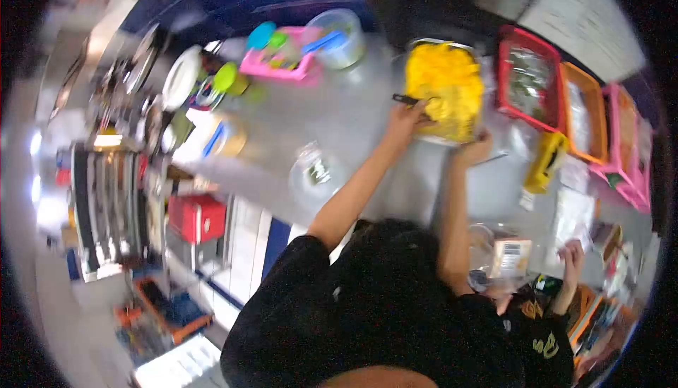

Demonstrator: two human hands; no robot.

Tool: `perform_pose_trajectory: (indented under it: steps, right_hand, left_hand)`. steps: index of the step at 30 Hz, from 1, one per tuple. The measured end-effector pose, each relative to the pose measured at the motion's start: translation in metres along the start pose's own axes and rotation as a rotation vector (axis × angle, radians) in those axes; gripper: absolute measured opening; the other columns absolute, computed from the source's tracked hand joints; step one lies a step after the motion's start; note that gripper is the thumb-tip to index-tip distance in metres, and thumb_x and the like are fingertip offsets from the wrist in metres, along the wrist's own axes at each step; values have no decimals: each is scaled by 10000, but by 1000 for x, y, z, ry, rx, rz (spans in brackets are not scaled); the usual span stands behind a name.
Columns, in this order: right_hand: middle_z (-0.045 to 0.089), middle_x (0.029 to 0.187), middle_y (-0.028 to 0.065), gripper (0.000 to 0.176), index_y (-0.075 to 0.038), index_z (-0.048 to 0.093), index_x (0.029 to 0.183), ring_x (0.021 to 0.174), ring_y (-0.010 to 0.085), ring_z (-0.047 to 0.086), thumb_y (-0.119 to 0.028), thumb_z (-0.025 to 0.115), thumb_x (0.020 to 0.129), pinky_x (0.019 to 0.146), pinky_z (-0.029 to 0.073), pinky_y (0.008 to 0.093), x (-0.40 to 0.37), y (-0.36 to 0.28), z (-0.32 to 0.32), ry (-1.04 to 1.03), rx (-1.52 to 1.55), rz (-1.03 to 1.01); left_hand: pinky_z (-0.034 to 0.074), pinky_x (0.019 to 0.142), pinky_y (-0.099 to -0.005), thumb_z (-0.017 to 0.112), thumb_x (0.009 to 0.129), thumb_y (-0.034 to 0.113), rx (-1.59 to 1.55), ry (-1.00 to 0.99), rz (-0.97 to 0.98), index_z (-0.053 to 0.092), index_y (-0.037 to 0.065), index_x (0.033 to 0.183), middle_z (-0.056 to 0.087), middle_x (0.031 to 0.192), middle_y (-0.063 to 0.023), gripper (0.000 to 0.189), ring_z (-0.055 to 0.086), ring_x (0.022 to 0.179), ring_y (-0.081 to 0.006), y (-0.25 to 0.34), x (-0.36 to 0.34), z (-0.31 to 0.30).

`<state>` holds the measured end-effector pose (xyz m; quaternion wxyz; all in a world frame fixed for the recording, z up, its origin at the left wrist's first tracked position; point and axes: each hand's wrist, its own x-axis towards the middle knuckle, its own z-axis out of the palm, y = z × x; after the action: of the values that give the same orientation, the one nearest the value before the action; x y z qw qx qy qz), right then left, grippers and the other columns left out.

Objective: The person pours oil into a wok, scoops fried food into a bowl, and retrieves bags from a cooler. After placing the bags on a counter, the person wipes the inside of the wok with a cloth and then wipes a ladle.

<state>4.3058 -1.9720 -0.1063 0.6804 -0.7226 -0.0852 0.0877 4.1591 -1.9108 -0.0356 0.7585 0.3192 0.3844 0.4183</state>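
Observation:
A rectangular metal tray (443,140) full of yellow food pieces (443,81) stands on the steel counter. My left hand (411,118) is at the tray's near left side, with its fingers closed round a utensil with a black handle (404,98). The utensil's working end is not clear to me. At the near right corner, my right hand (474,149) grips the tray's rim. To the left of my left forearm lies a clear round lid or bowl (300,183) with a small packet of something green (318,170) on it.
A pink basket (279,69) and a clear tub with a blue handle (342,38) stand at the back left. Red (503,70), orange (600,123) and pink (644,176) baskets line the right. Another person's hand (572,255) is at the lower right, near a yellow box (542,165).

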Motion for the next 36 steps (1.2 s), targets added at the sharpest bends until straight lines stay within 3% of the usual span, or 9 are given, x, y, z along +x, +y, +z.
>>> perform_pose_trajectory:
  steps: [6,11,13,15,16,19,28,30,36]
  right_hand:
    - [530,894,117,285,29,542,958,857,223,493,-204,380,975,838,404,340,-90,-45,-37,40,-7,-274]
    - [522,736,-5,150,-29,545,921,642,82,482,-171,514,957,572,421,240,-210,-38,-60,-990,-127,93]
    - [576,738,52,188,-7,534,1022,643,117,550,-131,576,887,580,459,273,-252,-19,-55,-1164,-207,163]
    - [598,741,90,271,5,517,1100,647,164,601,-133,580,876,598,488,312,-278,18,-53,-1183,-241,13]
    - [607,749,110,292,11,509,1127,651,186,617,-117,574,872,595,497,325,-289,19,-53,-1186,-230,150]
    - [624,764,140,350,3,492,1187,621,213,633,-79,569,856,558,510,330,-302,5,-49,-1159,-180,393]
    - [624,817,99,281,-6,496,1174,660,165,642,-14,514,894,560,558,295,-312,13,-55,-1107,-191,313]
    - [620,763,89,216,1,520,1102,634,166,634,-17,537,888,544,543,295,-315,22,-55,-1038,-225,59]
    - [608,688,85,111,8,530,961,575,149,606,-41,579,875,509,506,295,-319,6,-53,-1012,-135,307]
  left_hand:
    - [569,729,-335,639,891,231,-9,383,177,586,29,1026,621,921,-73,249,623,780,-157,59,-137,-91]
    - [538,797,-335,582,921,173,181,565,353,587,3,1138,649,1013,-126,276,645,930,-211,33,-212,-186]
    - [534,807,-344,580,912,125,320,574,436,598,5,1134,652,1049,-146,253,649,956,-241,20,-218,-204]
    - [508,870,-360,567,880,25,1103,442,630,624,29,1131,594,1193,-211,258,607,1074,-320,10,-220,-212]
    - [462,948,-375,597,795,-42,1178,291,655,637,83,1155,464,1350,-215,383,476,1235,-360,5,-218,-218]
    - [428,993,-397,632,712,-75,1305,99,621,633,97,1173,394,1419,-189,491,379,1317,-348,0,-221,-226]
    - [384,1042,-417,657,601,-120,1316,76,706,623,124,1204,356,1453,-161,651,333,1345,-349,-8,-234,-229]
    - [379,1045,-421,650,612,-115,1318,61,701,624,120,1202,359,1451,-164,635,333,1344,-351,-8,-236,-229]
    - [346,1065,-443,627,688,-78,1285,59,738,622,106,1197,351,1451,-181,542,318,1346,-377,-8,-238,-231]
